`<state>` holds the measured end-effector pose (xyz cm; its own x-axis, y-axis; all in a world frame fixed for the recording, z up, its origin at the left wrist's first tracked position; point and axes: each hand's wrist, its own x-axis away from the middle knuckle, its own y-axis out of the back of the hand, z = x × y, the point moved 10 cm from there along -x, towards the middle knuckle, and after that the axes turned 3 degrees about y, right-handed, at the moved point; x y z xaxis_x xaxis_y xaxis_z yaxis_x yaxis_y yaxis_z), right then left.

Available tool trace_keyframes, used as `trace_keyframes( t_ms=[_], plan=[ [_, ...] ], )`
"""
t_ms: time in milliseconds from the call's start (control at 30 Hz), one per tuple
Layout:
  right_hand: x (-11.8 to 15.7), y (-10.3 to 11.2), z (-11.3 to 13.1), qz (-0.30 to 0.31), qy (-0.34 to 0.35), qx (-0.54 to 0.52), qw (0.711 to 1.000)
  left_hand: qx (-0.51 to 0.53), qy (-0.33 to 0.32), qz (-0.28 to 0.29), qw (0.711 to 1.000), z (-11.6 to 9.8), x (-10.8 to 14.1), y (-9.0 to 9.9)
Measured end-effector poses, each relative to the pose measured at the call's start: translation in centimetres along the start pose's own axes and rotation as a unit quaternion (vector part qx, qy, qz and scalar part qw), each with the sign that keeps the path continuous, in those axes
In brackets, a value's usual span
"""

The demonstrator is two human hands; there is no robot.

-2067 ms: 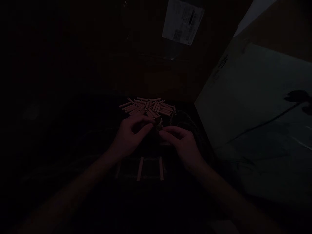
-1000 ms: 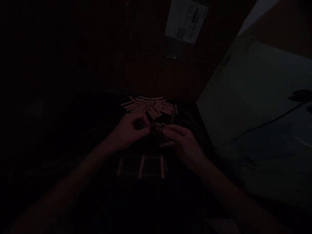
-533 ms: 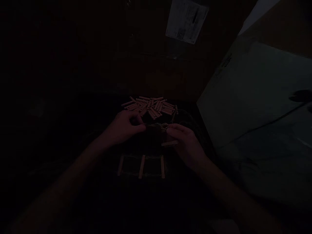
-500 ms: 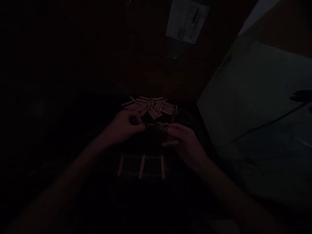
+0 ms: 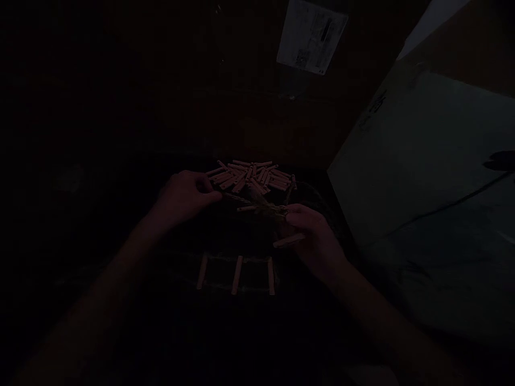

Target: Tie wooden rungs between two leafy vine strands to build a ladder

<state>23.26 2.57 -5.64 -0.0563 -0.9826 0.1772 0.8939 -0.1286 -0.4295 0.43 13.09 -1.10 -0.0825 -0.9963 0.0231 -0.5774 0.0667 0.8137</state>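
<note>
The view is very dark. My left hand (image 5: 183, 195) pinches one end of a thin cord (image 5: 240, 199) that stretches right to my right hand (image 5: 311, 230). My right hand's fingers are closed on a looped, knotted part of the cord. A short wooden stick (image 5: 288, 240) hangs at the right fingers, and another stick (image 5: 246, 208) lies by the cord between the hands. Nearer me, three upright sticks (image 5: 237, 275) are joined by cord at top and bottom, like a small ladder.
Behind the hands lies a pile of short sticks (image 5: 251, 174) on the dark surface. A brown panel with a white label (image 5: 311, 36) stands beyond. A pale slanted surface (image 5: 434, 161) is at the right.
My left hand has moved left, pulling the cord out longer. My right hand has shifted slightly right. A stick now shows by the cord between them.
</note>
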Motion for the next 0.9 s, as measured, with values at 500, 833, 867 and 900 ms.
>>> trace_keyframes(
  t_ms=[500, 833, 867, 900],
  plan=[
    [0.4, -0.5, 0.1, 0.032, -0.012, -0.005, 0.999, -0.158, 0.117, -0.087, 0.977, 4.1, -1.5, 3.2],
    [0.6, -0.4, -0.2, 0.023, -0.035, -0.005, 0.999, -0.149, 0.178, -0.115, 0.966, 6.1, -1.6, 4.9],
    [0.6, -0.4, -0.2, 0.018, -0.036, -0.004, 0.999, -0.149, 0.18, -0.117, 0.965, 6.4, -1.6, 5.0],
    [0.5, -0.3, -0.3, 0.017, -0.035, -0.001, 0.999, -0.147, 0.18, -0.116, 0.966, 6.6, -1.6, 5.1]
  ],
)
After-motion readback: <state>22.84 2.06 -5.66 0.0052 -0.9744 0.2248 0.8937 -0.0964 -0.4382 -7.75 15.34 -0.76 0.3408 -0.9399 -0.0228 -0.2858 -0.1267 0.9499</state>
